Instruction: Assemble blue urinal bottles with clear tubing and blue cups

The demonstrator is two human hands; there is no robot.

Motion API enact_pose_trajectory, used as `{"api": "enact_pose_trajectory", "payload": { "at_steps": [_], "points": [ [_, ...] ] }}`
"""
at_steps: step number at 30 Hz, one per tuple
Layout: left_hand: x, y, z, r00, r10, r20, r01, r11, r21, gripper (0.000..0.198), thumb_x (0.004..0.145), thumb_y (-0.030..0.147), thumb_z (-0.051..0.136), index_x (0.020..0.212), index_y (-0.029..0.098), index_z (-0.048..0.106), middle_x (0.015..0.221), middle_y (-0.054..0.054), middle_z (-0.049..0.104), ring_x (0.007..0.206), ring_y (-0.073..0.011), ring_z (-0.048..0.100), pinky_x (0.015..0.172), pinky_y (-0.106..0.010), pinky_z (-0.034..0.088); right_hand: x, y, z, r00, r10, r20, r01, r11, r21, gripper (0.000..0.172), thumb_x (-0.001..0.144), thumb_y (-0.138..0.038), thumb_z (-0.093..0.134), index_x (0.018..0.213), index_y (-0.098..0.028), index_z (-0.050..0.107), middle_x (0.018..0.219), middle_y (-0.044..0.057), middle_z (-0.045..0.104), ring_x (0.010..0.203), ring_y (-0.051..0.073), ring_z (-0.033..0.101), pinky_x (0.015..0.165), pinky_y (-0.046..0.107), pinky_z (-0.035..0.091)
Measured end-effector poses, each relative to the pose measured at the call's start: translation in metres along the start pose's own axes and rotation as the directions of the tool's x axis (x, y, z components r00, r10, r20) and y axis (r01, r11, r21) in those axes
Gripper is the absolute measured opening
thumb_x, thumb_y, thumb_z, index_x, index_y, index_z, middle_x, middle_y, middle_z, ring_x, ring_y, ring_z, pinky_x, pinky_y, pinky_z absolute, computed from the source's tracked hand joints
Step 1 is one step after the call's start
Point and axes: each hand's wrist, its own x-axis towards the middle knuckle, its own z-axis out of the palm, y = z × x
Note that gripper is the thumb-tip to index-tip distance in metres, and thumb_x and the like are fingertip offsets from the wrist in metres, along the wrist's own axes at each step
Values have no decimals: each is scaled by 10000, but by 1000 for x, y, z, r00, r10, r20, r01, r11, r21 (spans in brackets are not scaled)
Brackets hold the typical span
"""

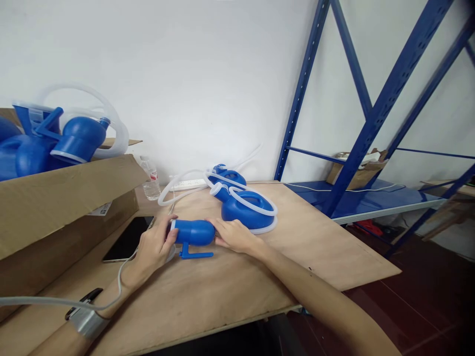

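A blue plastic urinal funnel (195, 232) lies sideways between my hands, just over the wooden table, its L-shaped handle pointing down. My left hand (158, 242) is closed around its white-rimmed wide end. At the rounded right end, the fingers of my right hand (232, 235) are closed, and the fingertips are partly hidden. Just behind my right hand sits a blue urinal bottle (243, 207) with a clear white hose (273, 210) looped over it. A second blue bottle (232, 177) stands farther back against the wall.
On the left, a cardboard box (74, 198) holds several blue urinal parts (83, 136) and hoses. Beside it lie a dark tablet (129, 240) and a water bottle (150, 183). A power strip (187, 184) runs along the wall. Blue metal shelving (371, 133) stands right.
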Motion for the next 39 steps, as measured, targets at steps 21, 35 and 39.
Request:
{"api": "enact_pose_trajectory", "payload": {
  "at_steps": [21,35,39],
  "points": [
    [14,12,-18,900,108,423,88,905,-417,415,917,477,610,635,202,481,685,27,584,654,-129,500,643,-250,398,-2,19,7,996,50,80,-46,997,-60,481,1024,-388,579,1421,-137,476,1252,189,686,1097,291,709,807,346,527],
    [15,-3,-5,979,-56,194,70,995,-65,403,900,557,569,695,211,588,686,-2,645,645,-178,596,646,-279,431,-7,39,-3,989,121,86,-113,989,-92,497,1014,-269,552,1482,-134,454,1347,161,669,1120,291,710,799,348,545],
    [8,-10,1,980,-18,196,-3,994,109,331,912,549,572,862,228,635,799,-20,703,689,-203,654,632,-291,445,-8,37,-2,984,163,77,-163,987,-5,566,982,-231,576,1524,-169,426,1416,149,637,1188,291,688,849,348,550]
  ]
}}
